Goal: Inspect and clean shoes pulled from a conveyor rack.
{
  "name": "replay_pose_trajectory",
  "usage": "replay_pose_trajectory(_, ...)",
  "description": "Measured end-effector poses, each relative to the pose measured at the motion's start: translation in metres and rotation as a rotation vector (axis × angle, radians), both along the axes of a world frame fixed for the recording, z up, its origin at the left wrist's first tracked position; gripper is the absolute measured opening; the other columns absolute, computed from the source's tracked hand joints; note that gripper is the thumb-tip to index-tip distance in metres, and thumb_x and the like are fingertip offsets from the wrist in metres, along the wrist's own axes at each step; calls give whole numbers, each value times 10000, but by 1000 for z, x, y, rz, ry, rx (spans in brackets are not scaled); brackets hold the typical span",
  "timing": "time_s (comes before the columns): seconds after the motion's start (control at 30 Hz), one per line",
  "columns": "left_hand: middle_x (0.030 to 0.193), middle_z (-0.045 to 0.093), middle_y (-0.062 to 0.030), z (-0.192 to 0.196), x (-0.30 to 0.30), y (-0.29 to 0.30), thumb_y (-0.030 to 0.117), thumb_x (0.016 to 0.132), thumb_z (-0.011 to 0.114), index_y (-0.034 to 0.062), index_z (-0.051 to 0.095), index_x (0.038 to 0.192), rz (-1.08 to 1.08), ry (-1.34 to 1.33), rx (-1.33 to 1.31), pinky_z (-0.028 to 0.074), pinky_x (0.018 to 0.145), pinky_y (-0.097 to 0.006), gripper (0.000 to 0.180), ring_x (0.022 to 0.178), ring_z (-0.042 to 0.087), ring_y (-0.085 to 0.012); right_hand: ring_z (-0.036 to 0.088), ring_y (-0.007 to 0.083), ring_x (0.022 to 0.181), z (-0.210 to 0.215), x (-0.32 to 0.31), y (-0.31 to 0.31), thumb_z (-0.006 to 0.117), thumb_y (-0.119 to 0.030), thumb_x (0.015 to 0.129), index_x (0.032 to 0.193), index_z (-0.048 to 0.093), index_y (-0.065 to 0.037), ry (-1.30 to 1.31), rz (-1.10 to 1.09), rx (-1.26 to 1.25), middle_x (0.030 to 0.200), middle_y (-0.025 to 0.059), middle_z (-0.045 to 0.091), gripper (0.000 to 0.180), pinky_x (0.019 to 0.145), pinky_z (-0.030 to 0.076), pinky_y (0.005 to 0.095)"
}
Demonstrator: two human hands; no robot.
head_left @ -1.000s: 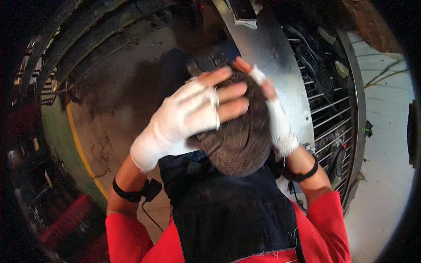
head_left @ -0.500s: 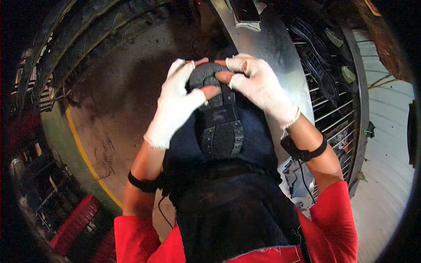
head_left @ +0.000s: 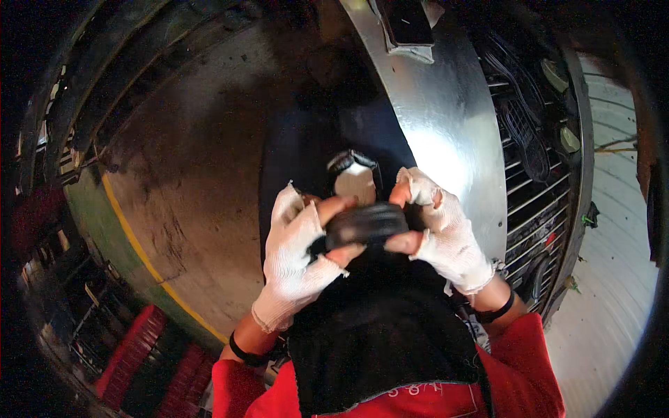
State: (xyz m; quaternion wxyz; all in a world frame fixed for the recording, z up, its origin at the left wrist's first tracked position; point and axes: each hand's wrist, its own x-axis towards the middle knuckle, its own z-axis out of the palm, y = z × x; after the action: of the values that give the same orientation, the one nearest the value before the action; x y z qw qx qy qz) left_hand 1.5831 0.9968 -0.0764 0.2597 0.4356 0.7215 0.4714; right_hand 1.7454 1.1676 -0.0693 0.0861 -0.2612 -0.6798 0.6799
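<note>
A black shoe (head_left: 367, 224) with a ribbed, blurred near end is held between my two hands above my lap. Behind that end shows a pale, beige part (head_left: 354, 185), with a dark padded-looking edge at its far tip. White knit gloves with bare fingertips cover both hands. My left hand (head_left: 296, 247) grips the shoe's left side, fingers above and thumb below. Closed on the right side is my right hand (head_left: 446, 240), its thumb and index finger pinching the edge. The sole's tread is out of sight.
A shiny metal table (head_left: 446, 97) curves along my right, bearing a dark phone-like slab (head_left: 406, 22) on a pale pad. Past it, a barred rack (head_left: 533, 184) holds black shoe soles (head_left: 526, 139). A red ribbed thing (head_left: 132, 348) is at lower left.
Both hands have drawn the shoe nearer to my body and tipped it. Its black sole faced up before; now one end and a pale part show.
</note>
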Motion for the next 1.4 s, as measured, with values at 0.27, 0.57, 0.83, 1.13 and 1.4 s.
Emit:
replay_pose_trajectory(0.27,1057,639,-86,-9,-16,35,186,807,818,18,664,1289,109,-193,-114,438,845,-334,533,898,542,-216,523,172,912,-18,-33,11,837,-110,776,1169,604,-84,-83,-42,-74,976,29,538,458,939,459,365)
replay_pose_trajectory(0.57,972,553,-49,-23,-45,48,237,818,823,9,634,1299,13,-395,-105,428,799,-298,564,876,522,-171,447,99,764,-25,-54,44,873,-109,728,1238,588,-109,-126,76,11,843,-27,447,584,722,414,263)
replay_pose_trajectory(0.83,1343,472,-114,-12,-39,13,591,754,823,17,514,1449,-202,-322,-35,390,1050,-348,953,1256,474,-224,608,266,876,8,-35,19,802,-299,832,1330,607,-59,39,201,278,994,117,578,587,818,497,339)
replay_pose_trajectory(1.13,1497,490,-95,-13,57,-34,267,952,734,45,315,1549,-40,-772,84,421,1136,-425,762,1349,496,-260,565,241,1077,83,48,-16,563,-855,773,1408,578,-15,143,14,129,1134,113,564,1054,973,429,375)
replay_pose_trajectory(1.4,1288,588,-129,133,13,-19,440,713,890,123,581,1246,-320,1098,511,407,1055,-542,693,1200,567,-344,566,164,1214,73,87,-48,568,-477,1023,1408,567,-25,395,-184,-409,1317,119,618,595,1090,409,330)
